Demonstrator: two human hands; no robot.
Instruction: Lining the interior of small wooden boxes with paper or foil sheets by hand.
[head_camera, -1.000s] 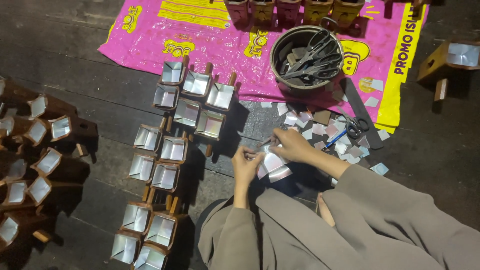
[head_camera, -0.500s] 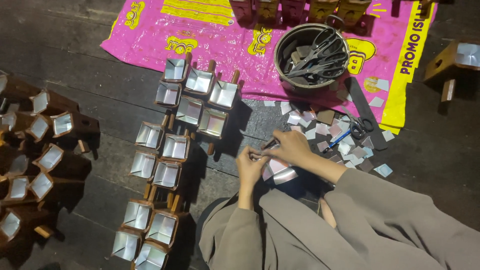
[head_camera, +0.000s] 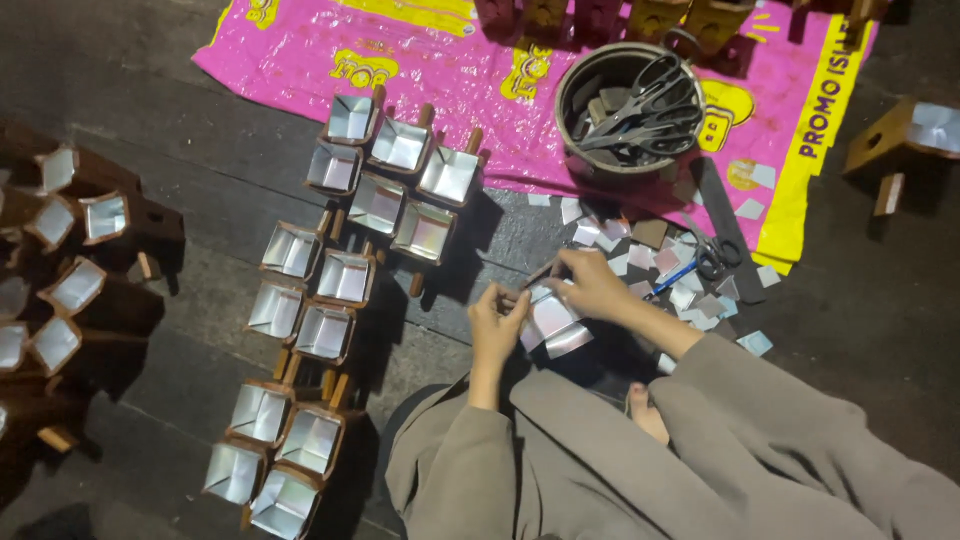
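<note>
1. Round metal pot (head_camera: 590, 150) on a pink printed plastic sheet (head_camera: 440, 60); it holds several pairs of scissors (head_camera: 640, 105) and small dark blocks.
2. Left hand (head_camera: 497, 318) and right hand (head_camera: 592, 283) both closed around a small box lined with shiny silver foil (head_camera: 552, 322), held just above the lap; a thin dark stick projects from the right fingers.
3. Finished foil-lined boxes (head_camera: 345, 245), brown-walled with wooden pegs, lie in rows to the left on the dark plank floor (head_camera: 200, 140).
4. Loose foil squares (head_camera: 680, 265), blue-handled scissors (head_camera: 700, 262) and a dark flat strip (head_camera: 725, 235) lie just beyond the hands.
5. More boxes (head_camera: 70, 250) cluster at far left.
</note>
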